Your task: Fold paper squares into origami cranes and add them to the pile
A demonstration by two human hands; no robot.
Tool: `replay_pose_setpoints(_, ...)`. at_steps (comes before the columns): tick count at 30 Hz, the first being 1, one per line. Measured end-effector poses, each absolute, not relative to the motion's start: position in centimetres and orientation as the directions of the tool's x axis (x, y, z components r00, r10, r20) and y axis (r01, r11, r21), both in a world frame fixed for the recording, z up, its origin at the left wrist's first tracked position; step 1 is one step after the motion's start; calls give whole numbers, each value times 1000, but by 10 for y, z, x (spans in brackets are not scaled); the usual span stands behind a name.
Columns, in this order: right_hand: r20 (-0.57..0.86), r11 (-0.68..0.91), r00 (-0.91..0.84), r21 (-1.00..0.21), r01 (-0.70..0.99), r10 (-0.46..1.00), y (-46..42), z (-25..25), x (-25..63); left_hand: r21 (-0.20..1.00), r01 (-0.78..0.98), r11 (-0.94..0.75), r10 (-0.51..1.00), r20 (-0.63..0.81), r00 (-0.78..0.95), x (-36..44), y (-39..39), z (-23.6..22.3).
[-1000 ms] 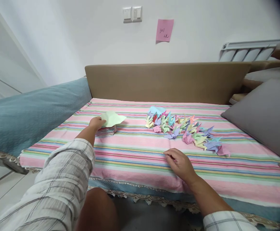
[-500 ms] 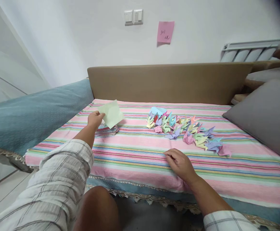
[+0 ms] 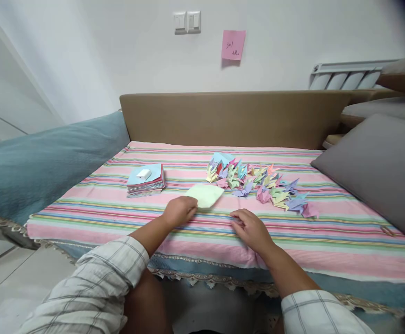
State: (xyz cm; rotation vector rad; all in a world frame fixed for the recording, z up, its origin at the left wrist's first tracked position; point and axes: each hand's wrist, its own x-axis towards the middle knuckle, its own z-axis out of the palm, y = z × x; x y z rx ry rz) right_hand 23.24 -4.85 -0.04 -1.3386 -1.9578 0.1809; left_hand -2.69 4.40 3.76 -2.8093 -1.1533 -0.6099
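A pale green sheet of paper (image 3: 205, 195) is pinched at its left corner by my left hand (image 3: 180, 211), above the striped cloth. My right hand (image 3: 251, 230) is just to the right of the sheet, fingers curled with a gap between thumb and forefinger and nothing seen in them. Further left lies a stack of coloured paper (image 3: 146, 188), light blue on top, with a small white block (image 3: 143, 174) on it. Many folded paper cranes (image 3: 263, 194) in mixed colours sit in a cluster beyond my right hand.
The striped cloth (image 3: 94, 204) covers a sofa seat. Behind it stands a brown backrest (image 3: 223, 119); a blue-covered armrest (image 3: 56, 148) is on the left, a grey cushion (image 3: 379, 171) on the right. A light blue paper piece (image 3: 222, 157) lies behind the cranes.
My left hand has carried the green sheet from above the stack rightward and nearer, towards my right hand. The stack and its white block now show fully. My right thumb and forefinger have parted.
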Motion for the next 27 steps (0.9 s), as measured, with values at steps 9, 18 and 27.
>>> replay_pose_setpoints(9, 452, 405, -201, -419, 813, 869, -48, -10, 236, 112, 536, -837, 547, 191, 815, 6, -9, 33)
replay_pose_setpoints(18, 310, 425, -318, -396, 814, 896, -50, -14, 239, 166, 491, -855, 515, 170, 840, -4, -23, 26)
replay_pose_setpoints(27, 282, 401, -298, -460, 792, 912, -50, -14, 246, 164, 797, -581, 813, 80, 576, -5, -22, 21)
